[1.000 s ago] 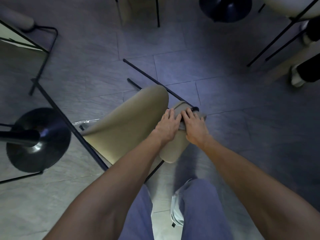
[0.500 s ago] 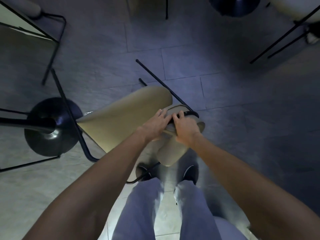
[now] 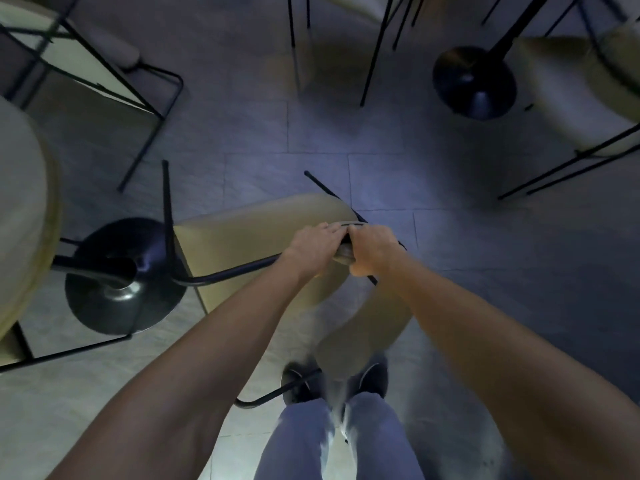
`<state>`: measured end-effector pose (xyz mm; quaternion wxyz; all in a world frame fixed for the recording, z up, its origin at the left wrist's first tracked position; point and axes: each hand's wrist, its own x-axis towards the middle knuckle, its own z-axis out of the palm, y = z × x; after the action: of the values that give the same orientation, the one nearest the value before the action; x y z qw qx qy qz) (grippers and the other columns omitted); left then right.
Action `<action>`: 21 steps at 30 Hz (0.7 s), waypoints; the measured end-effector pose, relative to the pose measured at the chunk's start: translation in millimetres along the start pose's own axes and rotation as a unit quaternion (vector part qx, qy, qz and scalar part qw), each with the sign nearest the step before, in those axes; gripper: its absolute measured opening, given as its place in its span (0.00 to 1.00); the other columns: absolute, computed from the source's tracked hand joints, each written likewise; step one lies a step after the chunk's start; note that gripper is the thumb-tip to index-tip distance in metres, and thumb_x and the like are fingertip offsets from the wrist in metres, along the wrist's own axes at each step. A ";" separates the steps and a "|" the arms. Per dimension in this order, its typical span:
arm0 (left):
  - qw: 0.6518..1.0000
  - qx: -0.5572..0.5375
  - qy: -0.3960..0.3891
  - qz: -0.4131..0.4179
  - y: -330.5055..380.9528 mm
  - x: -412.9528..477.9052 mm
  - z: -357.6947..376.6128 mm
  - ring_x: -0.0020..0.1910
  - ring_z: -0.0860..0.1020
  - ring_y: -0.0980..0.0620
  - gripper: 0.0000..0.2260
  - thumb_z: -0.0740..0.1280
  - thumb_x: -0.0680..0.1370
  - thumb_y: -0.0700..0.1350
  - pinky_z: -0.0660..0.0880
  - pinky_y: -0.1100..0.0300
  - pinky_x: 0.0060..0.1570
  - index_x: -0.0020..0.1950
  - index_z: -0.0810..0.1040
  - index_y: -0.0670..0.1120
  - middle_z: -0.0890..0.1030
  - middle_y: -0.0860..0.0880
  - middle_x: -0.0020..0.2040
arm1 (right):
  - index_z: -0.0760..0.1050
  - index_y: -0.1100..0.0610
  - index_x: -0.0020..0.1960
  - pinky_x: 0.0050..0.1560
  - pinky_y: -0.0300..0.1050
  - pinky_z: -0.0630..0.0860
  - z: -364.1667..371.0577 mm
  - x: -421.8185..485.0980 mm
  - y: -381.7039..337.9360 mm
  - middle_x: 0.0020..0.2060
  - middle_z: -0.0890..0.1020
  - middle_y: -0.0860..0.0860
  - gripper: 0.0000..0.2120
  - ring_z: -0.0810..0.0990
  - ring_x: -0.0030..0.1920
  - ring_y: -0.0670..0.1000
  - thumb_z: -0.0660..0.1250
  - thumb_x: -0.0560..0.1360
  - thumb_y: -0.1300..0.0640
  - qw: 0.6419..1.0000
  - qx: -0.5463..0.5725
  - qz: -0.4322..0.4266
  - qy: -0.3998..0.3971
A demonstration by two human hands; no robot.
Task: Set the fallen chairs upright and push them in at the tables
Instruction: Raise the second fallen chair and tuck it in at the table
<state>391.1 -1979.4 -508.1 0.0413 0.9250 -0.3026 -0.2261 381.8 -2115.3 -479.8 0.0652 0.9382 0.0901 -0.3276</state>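
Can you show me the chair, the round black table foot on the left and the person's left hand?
chair (image 3: pixel 256 233): head view, on its tan padding.
round black table foot (image 3: pixel 114 311): head view, on its near side.
left hand (image 3: pixel 315 245): head view, on its back.

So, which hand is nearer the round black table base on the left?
Left. The left hand grips the chair nearer the table base; the right hand grips beside it, farther off.

Tan chair (image 3: pixel 263 230) on black frame (image 3: pixel 221 277), grey floor (image 3: pixel 485 258)
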 end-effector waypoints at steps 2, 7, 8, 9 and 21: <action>0.998 0.036 0.044 -0.037 -12.8 3.5 -8.6 0.65 0.74 0.48 0.25 0.64 0.78 0.38 0.69 0.52 0.57 0.74 0.63 0.50 0.72 0.52 0.69 | 0.71 0.56 0.62 0.42 0.46 0.73 -25.6 13.2 -5.0 0.44 0.76 0.51 0.21 0.76 0.42 0.53 0.68 0.71 0.52 0.999 -0.038 -0.013 0.010; 0.985 0.057 0.103 -0.126 -48.4 18.4 -38.9 0.56 0.75 0.46 0.22 0.62 0.79 0.42 0.65 0.52 0.52 0.71 0.66 0.56 0.79 0.53 0.60 | 0.73 0.55 0.51 0.40 0.45 0.72 -84.0 48.0 -20.8 0.35 0.74 0.48 0.11 0.75 0.35 0.51 0.64 0.71 0.51 0.994 -0.099 -0.023 0.028; 0.983 0.057 0.098 -0.142 -56.0 23.4 -47.5 0.57 0.75 0.45 0.21 0.61 0.79 0.43 0.65 0.52 0.53 0.71 0.66 0.57 0.80 0.52 0.59 | 0.75 0.54 0.50 0.40 0.44 0.73 -94.3 57.5 -24.3 0.36 0.76 0.48 0.11 0.78 0.36 0.51 0.63 0.71 0.51 0.994 -0.105 -0.025 0.035; 0.981 0.058 0.092 -0.159 -64.3 28.7 -57.5 0.57 0.75 0.46 0.20 0.61 0.80 0.43 0.65 0.53 0.54 0.71 0.67 0.57 0.80 0.52 0.58 | 0.76 0.53 0.49 0.39 0.43 0.74 -104.6 66.8 -28.0 0.37 0.78 0.48 0.11 0.80 0.38 0.52 0.62 0.70 0.51 0.993 -0.109 -0.030 0.043; 0.959 -0.079 0.178 -0.208 -178.4 75.6 -127.8 0.68 0.66 0.41 0.29 0.65 0.69 0.37 0.52 0.50 0.73 0.71 0.68 0.40 0.72 0.43 0.66 | 0.79 0.50 0.56 0.48 0.44 0.76 -214.3 186.8 -58.5 0.49 0.84 0.48 0.12 0.84 0.49 0.54 0.64 0.74 0.49 0.977 -0.059 -0.104 0.178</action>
<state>598.4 -1885.7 -461.5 0.1198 0.9865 -0.0725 -0.0846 642.3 -1995.8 -434.1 0.0688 0.9615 0.2161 -0.1550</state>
